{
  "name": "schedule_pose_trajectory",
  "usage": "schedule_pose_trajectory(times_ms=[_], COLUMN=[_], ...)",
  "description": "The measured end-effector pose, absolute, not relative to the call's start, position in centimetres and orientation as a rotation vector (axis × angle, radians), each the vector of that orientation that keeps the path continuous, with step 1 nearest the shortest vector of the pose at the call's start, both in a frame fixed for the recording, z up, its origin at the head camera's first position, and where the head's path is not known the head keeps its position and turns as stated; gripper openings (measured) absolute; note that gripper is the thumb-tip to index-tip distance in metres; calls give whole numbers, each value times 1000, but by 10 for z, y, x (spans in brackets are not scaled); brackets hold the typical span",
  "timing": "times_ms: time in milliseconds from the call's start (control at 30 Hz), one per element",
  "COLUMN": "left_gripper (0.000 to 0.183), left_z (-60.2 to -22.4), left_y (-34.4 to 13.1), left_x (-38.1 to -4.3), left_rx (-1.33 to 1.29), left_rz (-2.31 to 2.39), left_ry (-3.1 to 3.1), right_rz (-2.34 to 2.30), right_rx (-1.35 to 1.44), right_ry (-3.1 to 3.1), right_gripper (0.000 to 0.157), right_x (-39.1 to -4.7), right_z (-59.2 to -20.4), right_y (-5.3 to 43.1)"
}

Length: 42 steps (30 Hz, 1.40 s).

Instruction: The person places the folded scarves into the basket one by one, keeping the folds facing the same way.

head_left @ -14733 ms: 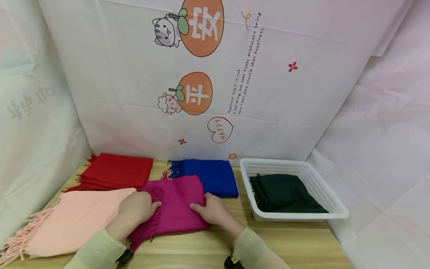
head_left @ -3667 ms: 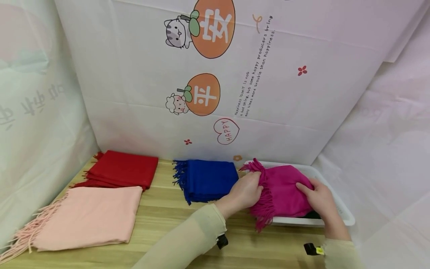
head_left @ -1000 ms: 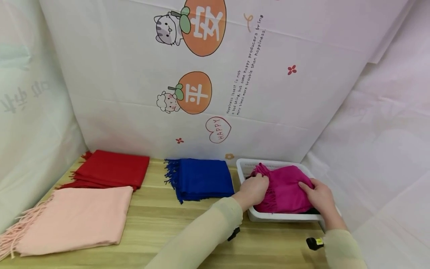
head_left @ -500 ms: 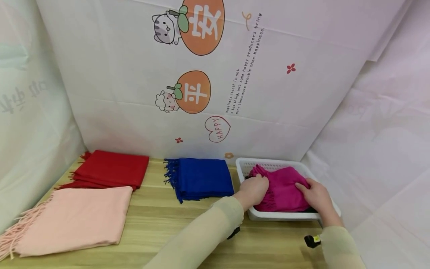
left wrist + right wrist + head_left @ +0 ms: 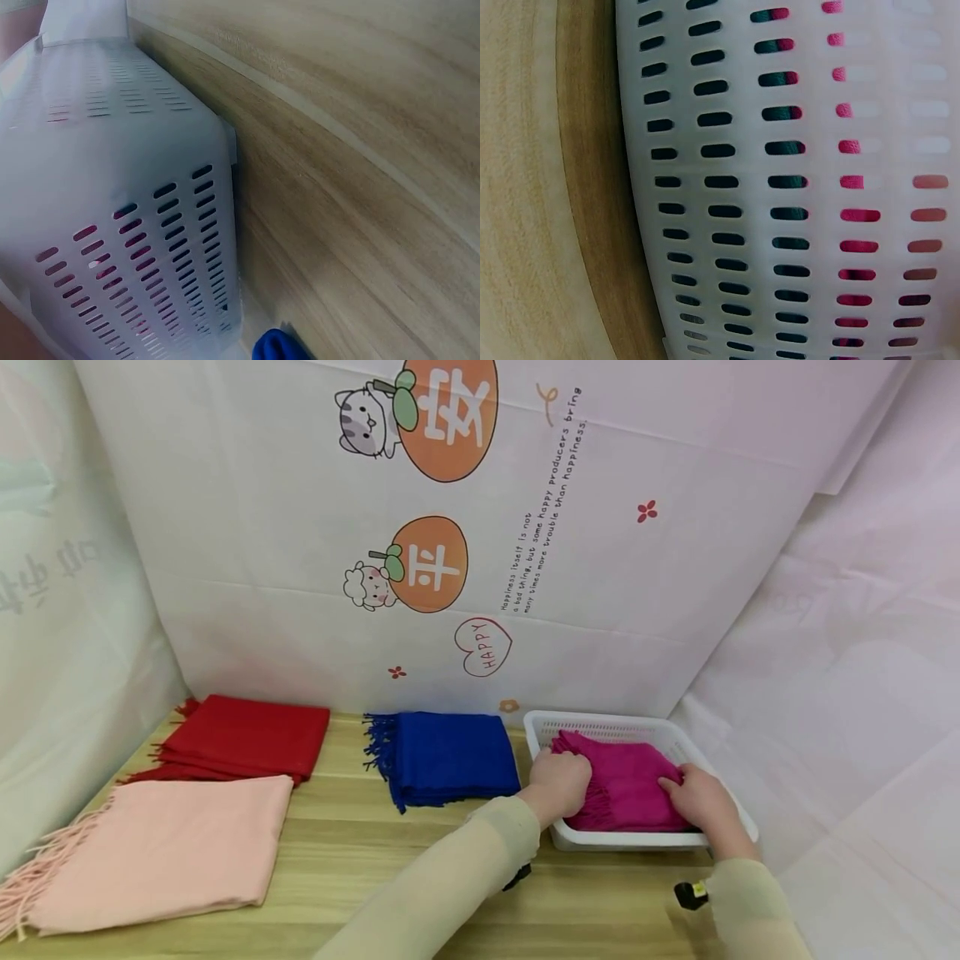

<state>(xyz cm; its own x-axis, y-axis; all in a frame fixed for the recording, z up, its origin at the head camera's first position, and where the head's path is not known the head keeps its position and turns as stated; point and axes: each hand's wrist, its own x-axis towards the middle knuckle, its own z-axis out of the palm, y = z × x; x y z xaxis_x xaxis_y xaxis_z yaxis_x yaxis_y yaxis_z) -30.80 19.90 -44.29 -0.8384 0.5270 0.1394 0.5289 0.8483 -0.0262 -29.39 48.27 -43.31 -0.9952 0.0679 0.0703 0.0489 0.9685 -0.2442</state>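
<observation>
Near the right edge of the worktop, your left hand grips the fringed end of the magenta scarf and your right hand pinches its opposite end, inside the white basket, above dark green cloth.

Cream sleeves are worn with black wrist cameras.

Right beside the left hand stands a white slotted basket holding pink cloth, with blue cloth and wooden table farther from it.
</observation>
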Motion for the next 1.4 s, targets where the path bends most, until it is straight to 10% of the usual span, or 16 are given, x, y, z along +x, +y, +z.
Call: schedule_pose_trajectory(times_ms=[1400], left_gripper=[47], left_z=[-447], left_y=[186], left_x=[-311], left_rx=[-743], left_rz=[-321], left_ry=[-2751], right_rz=[205], right_rx=[-110], right_ry=[-3144], right_gripper=[41], right_x=[-293], right_z=[-434], right_y=[474])
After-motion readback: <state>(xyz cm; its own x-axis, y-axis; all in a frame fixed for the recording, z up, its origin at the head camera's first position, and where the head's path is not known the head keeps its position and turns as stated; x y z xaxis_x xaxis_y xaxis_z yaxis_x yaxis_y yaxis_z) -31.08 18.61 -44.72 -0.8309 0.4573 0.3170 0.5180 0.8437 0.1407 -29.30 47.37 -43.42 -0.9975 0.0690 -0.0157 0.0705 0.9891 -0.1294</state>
